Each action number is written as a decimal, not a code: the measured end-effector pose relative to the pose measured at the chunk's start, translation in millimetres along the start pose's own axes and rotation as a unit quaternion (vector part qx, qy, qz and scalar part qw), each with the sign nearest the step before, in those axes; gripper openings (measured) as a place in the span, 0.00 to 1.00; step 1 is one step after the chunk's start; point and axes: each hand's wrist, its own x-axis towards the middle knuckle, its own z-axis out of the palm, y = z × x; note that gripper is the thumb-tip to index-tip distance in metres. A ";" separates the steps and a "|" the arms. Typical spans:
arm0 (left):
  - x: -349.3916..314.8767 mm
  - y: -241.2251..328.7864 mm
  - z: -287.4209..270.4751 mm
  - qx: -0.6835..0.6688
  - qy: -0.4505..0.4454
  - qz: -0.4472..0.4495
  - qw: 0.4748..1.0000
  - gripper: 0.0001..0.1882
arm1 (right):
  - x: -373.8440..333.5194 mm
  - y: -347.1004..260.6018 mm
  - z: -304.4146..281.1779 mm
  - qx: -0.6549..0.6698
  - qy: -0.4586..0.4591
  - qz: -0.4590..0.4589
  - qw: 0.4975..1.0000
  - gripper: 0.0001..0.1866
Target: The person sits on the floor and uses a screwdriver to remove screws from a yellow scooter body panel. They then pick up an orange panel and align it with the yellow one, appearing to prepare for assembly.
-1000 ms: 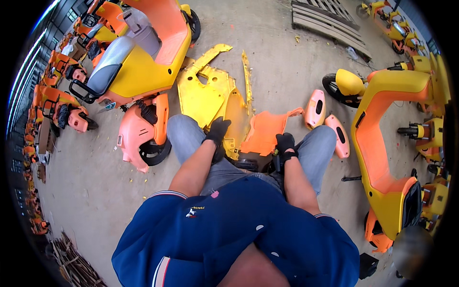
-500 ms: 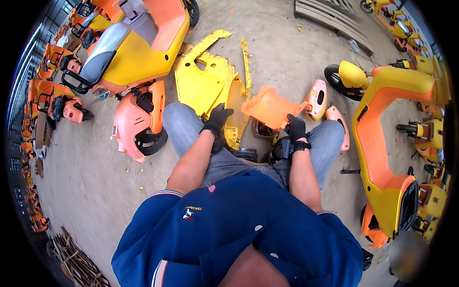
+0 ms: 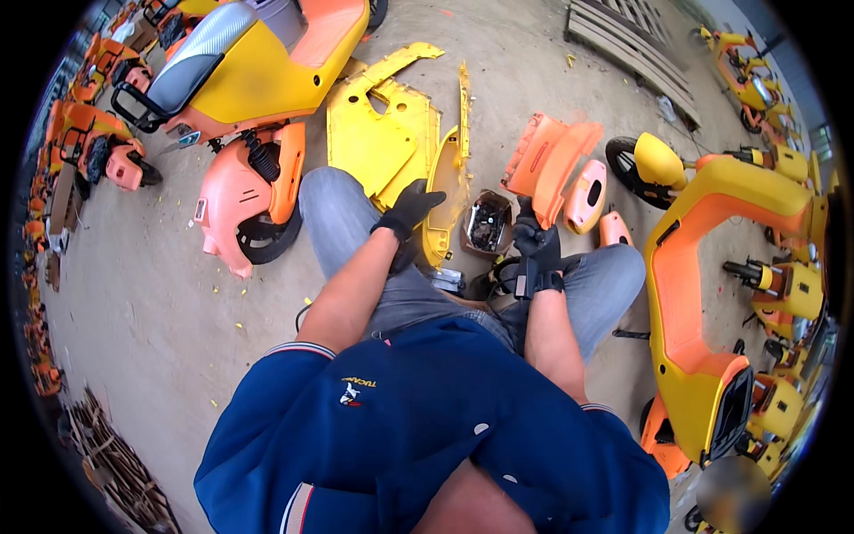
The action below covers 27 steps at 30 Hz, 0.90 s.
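Observation:
My right hand (image 3: 537, 238), in a black glove, is closed on the lower edge of an orange plastic scooter panel (image 3: 553, 160), which is tilted up off the floor. My left hand (image 3: 411, 210), gloved in black too, is held over my left knee with fingers stretched out and nothing in it. Just beyond it lie a flat yellow body panel (image 3: 378, 142) and a long curved yellow panel (image 3: 442, 182). A small box of metal parts (image 3: 487, 222) stands between my hands. Past my right knee are a pink-and-yellow cover (image 3: 585, 196) and a smaller pink piece (image 3: 614, 230).
A yellow-and-orange scooter (image 3: 267, 84) stands at the far left, with a pink-and-orange wheel assembly (image 3: 249, 205) below its body. Another scooter (image 3: 689, 267) is on my right. A wooden pallet (image 3: 623, 53) lies at the back, and sticks (image 3: 116, 463) are piled at lower left.
The orange panel has swung up and to the right in my right hand, uncovering the box of metal parts. My left hand has stayed about where it was, open.

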 end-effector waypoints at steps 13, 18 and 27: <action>0.2 -5.0 0.9 0.024 0.012 0.020 0.999 0.24 | 7.0 42.6 -116.6 0.155 0.086 0.044 0.983 0.18; -0.9 -0.6 8.7 0.024 0.012 0.034 0.999 0.25 | -15.6 48.4 -118.7 0.091 0.166 -0.032 0.981 0.15; 8.6 1.6 14.2 0.078 -0.008 0.017 0.997 0.23 | -16.7 39.0 -109.6 0.213 0.247 0.046 0.944 0.18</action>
